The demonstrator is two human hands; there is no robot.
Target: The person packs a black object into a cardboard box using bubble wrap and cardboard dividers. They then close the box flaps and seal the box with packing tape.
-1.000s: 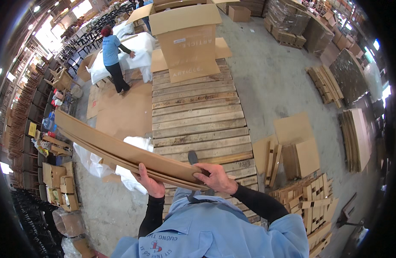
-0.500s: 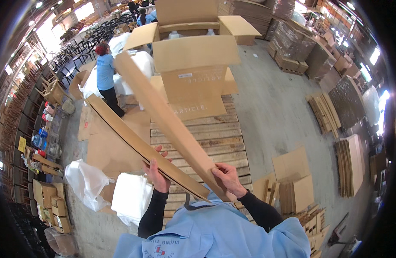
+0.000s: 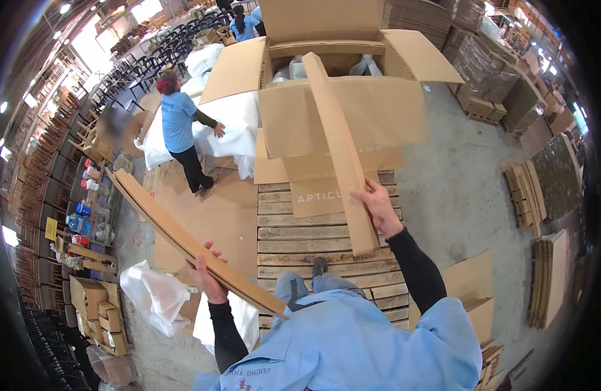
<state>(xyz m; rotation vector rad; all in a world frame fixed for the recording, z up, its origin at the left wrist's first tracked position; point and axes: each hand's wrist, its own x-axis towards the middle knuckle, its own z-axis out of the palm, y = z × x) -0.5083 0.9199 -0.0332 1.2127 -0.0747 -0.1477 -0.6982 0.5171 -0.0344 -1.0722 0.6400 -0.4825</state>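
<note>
My right hand [image 3: 381,207] grips the lower part of a long cardboard strip [image 3: 336,140], folded lengthwise. The strip's far end reaches over the front flap of a large open cardboard box [image 3: 345,114]. White-wrapped things [image 3: 367,66] show inside that box. My left hand [image 3: 209,277] is closed around another long cardboard strip [image 3: 183,240], which slants from my waist toward the far left. This one seems to be more than one layer thick. The two strips are apart from each other.
The box stands on a slatted wooden pallet [image 3: 294,229]. A co-worker in a blue shirt [image 3: 178,120] touches white-wrapped goods [image 3: 238,124] at the left. White foam sheeting [image 3: 154,296] lies on the floor near my left. Stacked cardboard [image 3: 549,277] stands at the right.
The two strips have separated: my right hand has carried its strip forward and right toward the box, while my left has moved left with the other. The co-worker has turned and stretched out an arm.
</note>
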